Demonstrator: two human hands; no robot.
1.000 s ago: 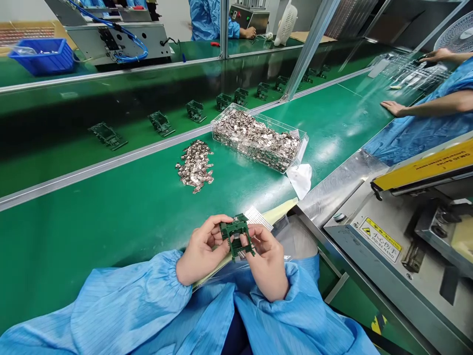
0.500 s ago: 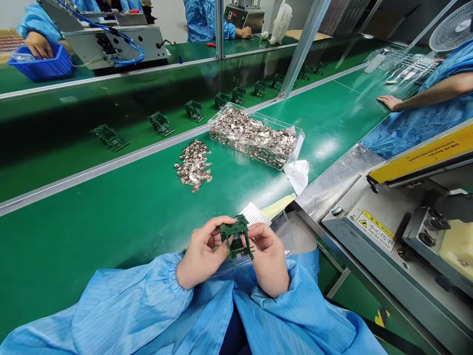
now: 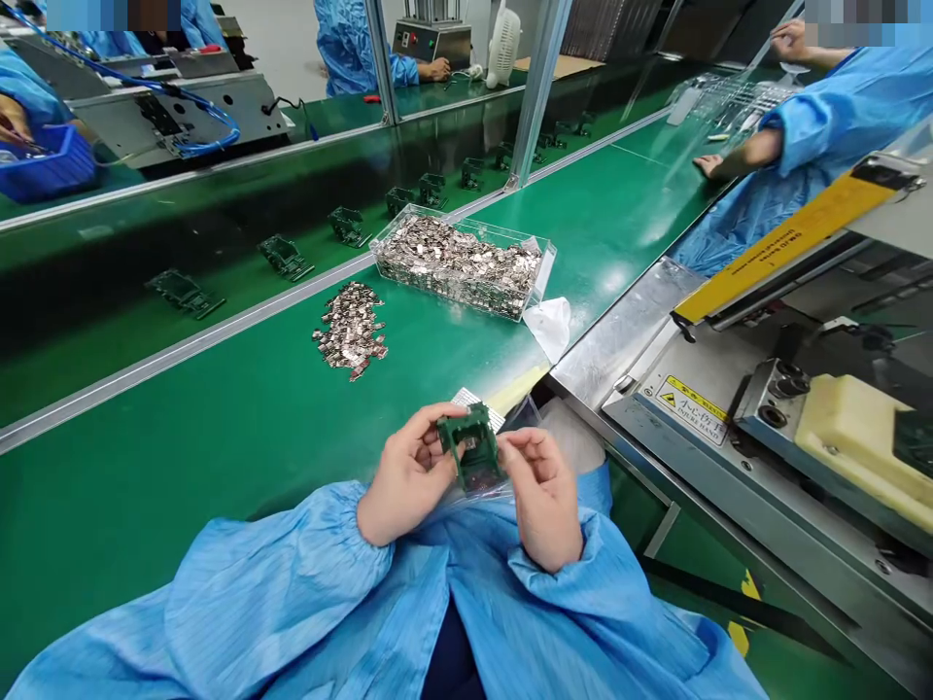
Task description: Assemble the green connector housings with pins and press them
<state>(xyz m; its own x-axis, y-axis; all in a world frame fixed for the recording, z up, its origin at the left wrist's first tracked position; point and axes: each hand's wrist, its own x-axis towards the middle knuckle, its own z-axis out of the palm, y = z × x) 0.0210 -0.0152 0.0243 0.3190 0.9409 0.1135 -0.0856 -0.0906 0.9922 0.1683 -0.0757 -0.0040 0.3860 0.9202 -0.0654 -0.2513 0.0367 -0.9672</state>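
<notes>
A small green plastic frame (image 3: 470, 428), box-like with an open middle, is held tilted above my lap at the bench's front edge. My left hand (image 3: 408, 476) grips its left side between thumb and fingers. Closed in a pinch, my right hand (image 3: 543, 491) meets the frame's right edge; any small piece between those fingertips is hidden. Just behind the frame, a white sheet with rows of small marks (image 3: 466, 397) is partly covered. Farther off, a loose pile of small shiny metal pieces (image 3: 351, 329) lies beside a clear plastic box (image 3: 456, 290) full of similar pieces.
Several green frames (image 3: 284, 256) stand in a row on the dark green strip behind a metal rail (image 3: 182, 340). At right is a machine with a yellow bar (image 3: 787, 243) and a warning label (image 3: 692, 408). A white cloth-like piece (image 3: 548, 326) lies by the box. Co-workers' arms (image 3: 743, 156) show nearby.
The view has swung right, so the bench things sit farther left. The green frame has turned in my left hand, and my right fingers have drawn back toward its right edge.
</notes>
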